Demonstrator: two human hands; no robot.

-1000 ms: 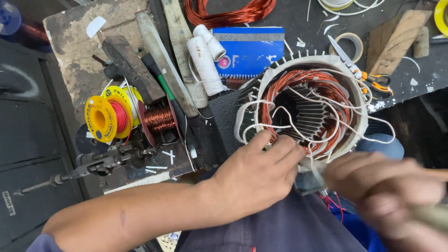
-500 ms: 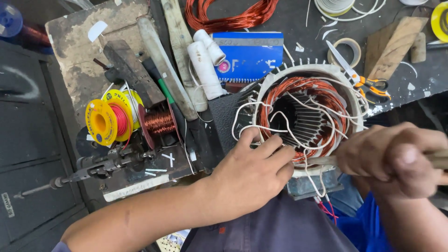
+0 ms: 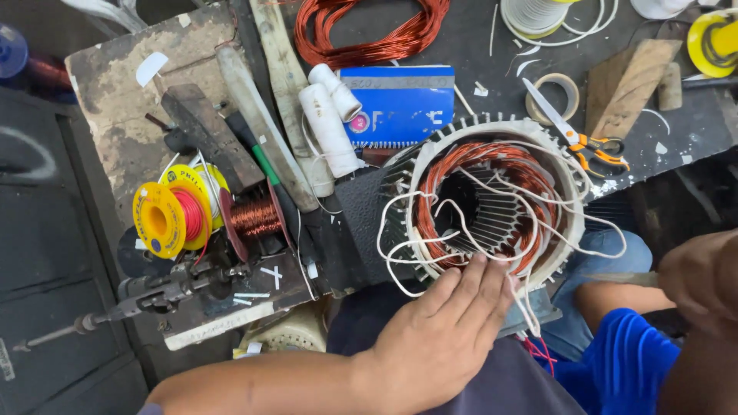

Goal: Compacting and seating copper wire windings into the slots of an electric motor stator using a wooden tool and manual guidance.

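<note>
While the camera looked down from the head, these things were seen:

Left hand: the left hand [image 3: 446, 338] lay flat with the fingers stretched out and together, grasping nothing; the fingertips [image 3: 480, 269] pressed on the near rim of the motor stator [image 3: 569, 184], where white wires [image 3: 400, 253] and copper winding [image 3: 430, 184] come out.

Right hand: the right hand [image 3: 703, 280] was at the right edge, well apart from the stator, curled and partly cut off by the frame; I cannot tell if it was clenched on something or free.

Stator: it stood with its opening up at the near edge of the dark surface [image 3: 492, 46], just beyond the left hand, with the copper coils in a ring inside and loose white wires hanging over the rim toward the person.

Behind the stator: a blue notebook [image 3: 400, 104] lay touching or almost touching its far side, and two white tubes [image 3: 330, 115] were beside the notebook on the left.

Right of the stator: scissors with orange handles [image 3: 580, 138] lay near a roll of tape [image 3: 552, 96] and a wooden block [image 3: 626, 84].

Left side: a yellow spool with red wire [image 3: 165, 219] and a spool of copper wire [image 3: 254, 219] sat well to the left of the hand.

Far edge: a loose bundle of copper wire [image 3: 369, 31] lay on the surface.
</note>
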